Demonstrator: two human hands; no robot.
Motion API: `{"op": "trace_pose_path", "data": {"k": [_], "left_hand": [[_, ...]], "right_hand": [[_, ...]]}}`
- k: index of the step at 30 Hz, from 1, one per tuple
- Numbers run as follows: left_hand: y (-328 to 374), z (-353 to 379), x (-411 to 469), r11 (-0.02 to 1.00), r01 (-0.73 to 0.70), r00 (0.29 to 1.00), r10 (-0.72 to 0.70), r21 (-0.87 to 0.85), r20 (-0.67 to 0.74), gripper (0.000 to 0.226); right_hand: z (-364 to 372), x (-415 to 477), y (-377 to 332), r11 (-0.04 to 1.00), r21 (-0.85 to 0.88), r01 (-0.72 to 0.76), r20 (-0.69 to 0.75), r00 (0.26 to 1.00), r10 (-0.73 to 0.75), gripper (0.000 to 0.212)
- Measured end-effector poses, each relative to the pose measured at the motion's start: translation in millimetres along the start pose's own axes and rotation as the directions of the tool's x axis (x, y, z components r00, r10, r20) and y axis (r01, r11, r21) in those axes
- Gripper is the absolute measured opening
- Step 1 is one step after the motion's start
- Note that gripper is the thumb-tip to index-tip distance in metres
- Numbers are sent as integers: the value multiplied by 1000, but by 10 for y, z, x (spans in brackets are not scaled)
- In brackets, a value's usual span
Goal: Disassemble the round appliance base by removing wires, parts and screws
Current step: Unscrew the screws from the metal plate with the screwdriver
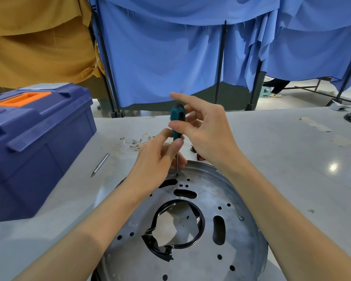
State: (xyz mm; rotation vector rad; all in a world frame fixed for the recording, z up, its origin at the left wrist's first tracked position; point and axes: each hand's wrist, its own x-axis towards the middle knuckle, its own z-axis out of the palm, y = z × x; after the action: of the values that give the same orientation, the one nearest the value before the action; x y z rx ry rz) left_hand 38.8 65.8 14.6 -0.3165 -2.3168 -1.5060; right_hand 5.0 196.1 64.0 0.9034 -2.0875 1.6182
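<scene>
Pinched low by the left hand (156, 161) and high by the right hand (207, 134), the green screwdriver (177, 115) is set on a screw (177, 175) mid-frame; if tilted, the tip may be knocked off.

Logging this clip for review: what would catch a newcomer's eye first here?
The left hand and right hand hold a teal-handled screwdriver upright at centre, its tip on a small screw near the far edge of the round perforated silver metal base. A large dark blue plastic toolbox sits at left.
</scene>
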Motion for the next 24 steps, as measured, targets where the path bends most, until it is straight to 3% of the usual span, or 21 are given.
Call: {"op": "trace_pose_path", "data": {"k": [7, 11, 16, 20, 24], "left_hand": [[-28, -5, 14, 1000, 9, 1000, -9, 1, -26, 14], [-37, -1, 12, 1000, -15, 1000, 15, 8, -22, 14], [-42, 13, 7, 999, -27, 1000, 26, 40, 13, 15], [-48, 6, 10, 1000, 4, 1000, -3, 24, -24, 14], [-46, 1, 10, 999, 4, 999, -3, 32, -36, 17]], "right_hand": [[44, -28, -6, 1000, 16, 13, 103, 995, -14, 35], [38, -14, 7, 1000, -13, 21, 42, 999, -20, 32], [2, 0, 8, 1000, -4, 3, 35, 999, -3, 47], [26, -22, -1, 999, 49, 3, 100, 995, -8, 36], [42, -17, 3, 1000, -12, 18, 53, 998, -18, 31]]}}
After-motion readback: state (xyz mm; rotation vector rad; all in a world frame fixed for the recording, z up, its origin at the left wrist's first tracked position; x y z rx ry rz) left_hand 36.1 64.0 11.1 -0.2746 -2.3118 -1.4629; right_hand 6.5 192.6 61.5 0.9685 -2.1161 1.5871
